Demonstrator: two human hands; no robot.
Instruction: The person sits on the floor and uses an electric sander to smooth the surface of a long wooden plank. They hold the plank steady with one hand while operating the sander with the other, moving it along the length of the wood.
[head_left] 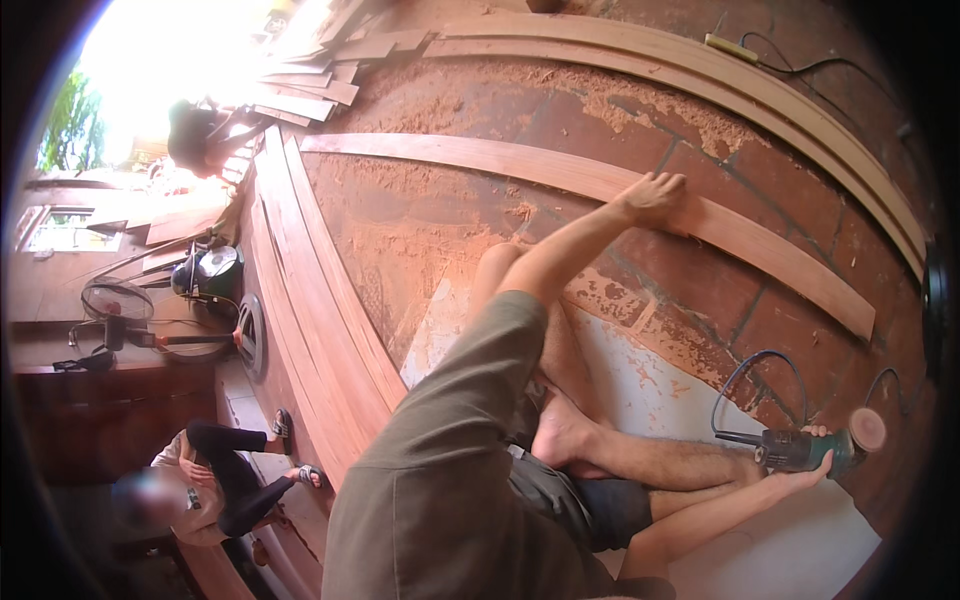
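Observation:
A long reddish wooden board lies across the brick-red floor in front of me. My left hand is closed on this board toward its right part, with the fingers bent over it; the thumb side is partly hidden. Off to the lower right, my right hand grips a dark green angle grinder. A round, pale sanding disc is fitted to the grinder's head, held apart from the board. From the tool's rear, a dark cord loops away over the floor.
Long planks lie to my left, and more boards run along the far side. Sawdust covers much of the floor. Beside a power strip runs a cable. A fan and a seated person are at left; another person is farther back.

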